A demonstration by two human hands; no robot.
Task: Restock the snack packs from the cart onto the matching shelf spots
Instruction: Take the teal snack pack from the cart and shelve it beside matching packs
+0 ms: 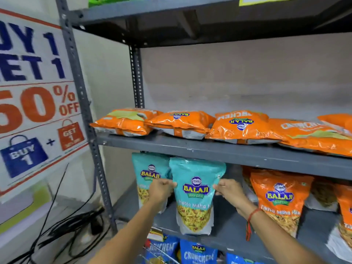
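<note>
we pinch the teal pack (pixel 196 195) by both side edges, left hand (pixel 162 189) and right hand (pixel 226 190), at lower centre, likely to stand it upright beside its teal twin (pixel 148 174).

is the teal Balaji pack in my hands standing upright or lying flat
Upright. The teal Khatta Mitha pack stands with its logo right way up, left hand and right hand gripping its sides.

shop, stocked snack shelves (pixel 219 149), discount poster (pixel 36 103)
</note>
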